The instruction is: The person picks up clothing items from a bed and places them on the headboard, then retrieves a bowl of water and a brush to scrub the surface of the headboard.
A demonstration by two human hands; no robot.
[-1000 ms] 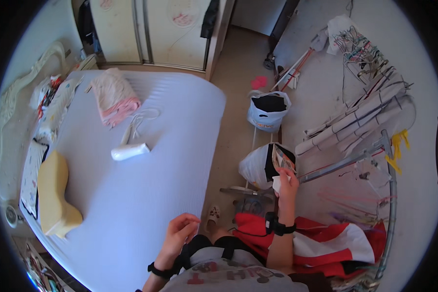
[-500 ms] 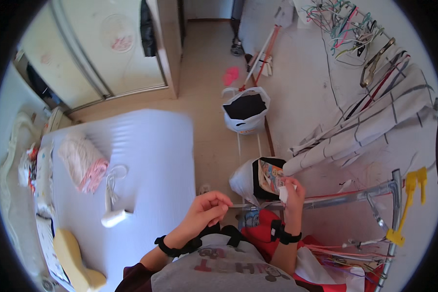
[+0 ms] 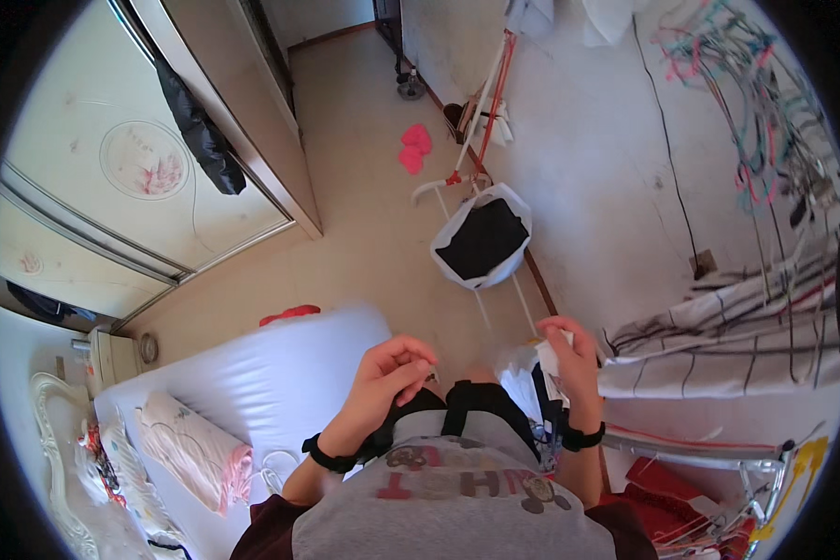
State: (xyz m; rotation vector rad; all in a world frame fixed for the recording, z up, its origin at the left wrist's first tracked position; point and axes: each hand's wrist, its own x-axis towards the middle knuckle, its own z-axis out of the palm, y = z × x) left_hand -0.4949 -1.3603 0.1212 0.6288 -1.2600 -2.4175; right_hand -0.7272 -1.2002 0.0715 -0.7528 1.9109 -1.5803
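Observation:
My left hand is in front of my body, its thumb and fingers pressed together. Whatever those fingertips may hold is too small to make out. To the right, my right hand is closed around a small white object, perhaps folded paper or cloth; its kind does not show. Below that hand is a white bag, partly hidden by my arm. A second white bag with dark cloth inside stands farther ahead on the floor. Both hands are apart and touch neither the bed nor the rack.
At left is a bed with a rolled pink-and-white blanket. Sliding wardrobe doors stand beyond it. Mop handles lean by the wall near pink slippers. Hangers, checked cloth and a metal rack line the right.
My view has turned and moved forward along the floor. The rack now lies farther back at right. Both hands stay raised, and the white object is still in my right hand.

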